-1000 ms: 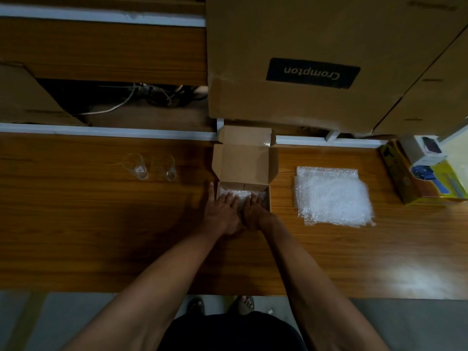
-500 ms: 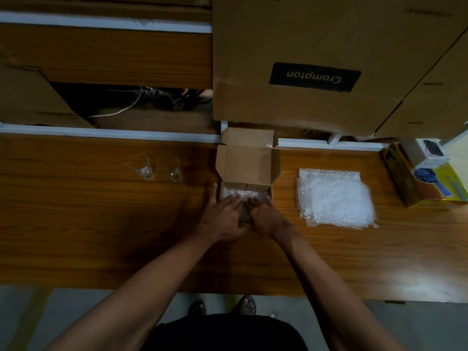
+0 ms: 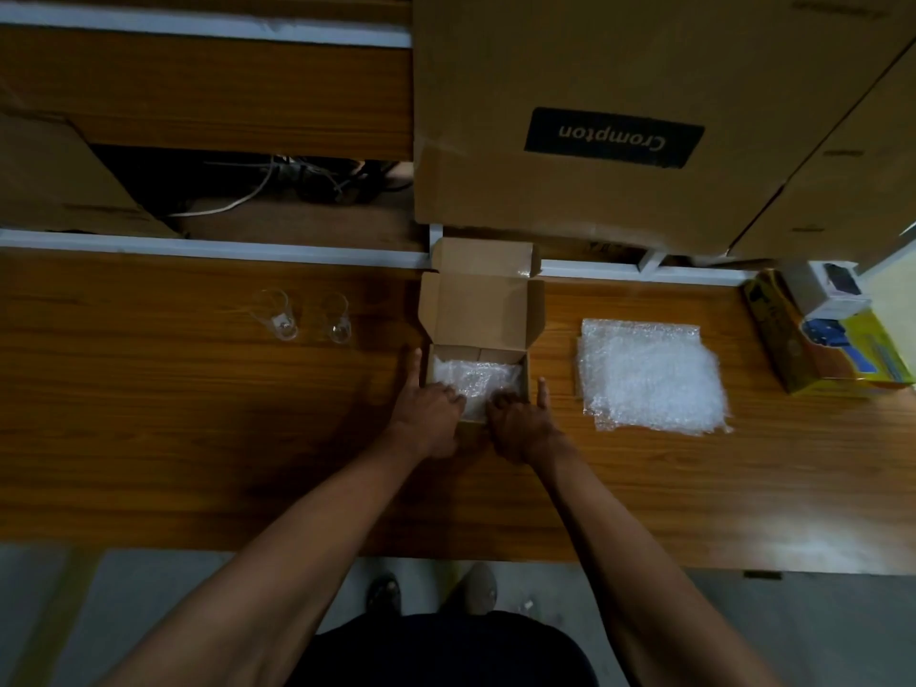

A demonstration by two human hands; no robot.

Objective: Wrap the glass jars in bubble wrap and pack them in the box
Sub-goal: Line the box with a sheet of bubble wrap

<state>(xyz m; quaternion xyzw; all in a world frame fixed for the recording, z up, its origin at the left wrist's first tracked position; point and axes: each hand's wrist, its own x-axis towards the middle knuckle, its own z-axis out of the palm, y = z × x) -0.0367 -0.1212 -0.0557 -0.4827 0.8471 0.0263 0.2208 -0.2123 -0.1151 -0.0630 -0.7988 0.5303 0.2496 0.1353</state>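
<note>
A small cardboard box (image 3: 478,317) stands open on the wooden table, its lid tilted back. A bubble-wrapped bundle (image 3: 478,376) lies inside it. My left hand (image 3: 429,411) holds the box's near left corner, fingers curled inside on the bundle and thumb along the outside of the left wall. My right hand (image 3: 520,421) holds the near right corner the same way, thumb up beside the right wall. Two bare glass jars (image 3: 280,317) (image 3: 339,319) stand to the left of the box. A stack of bubble wrap sheets (image 3: 649,374) lies to its right.
Large cardboard cartons (image 3: 609,106) tower just behind the small box. A yellow carton (image 3: 783,334) holding small items sits at the far right. Cables (image 3: 277,176) lie in a gap behind the table at the left. The table's near edge (image 3: 446,552) is close to my body.
Both hands have drawn back from deep inside the box to its near corners. The thumbs have spread out to either side of the walls, and more of the wrapped bundle shows.
</note>
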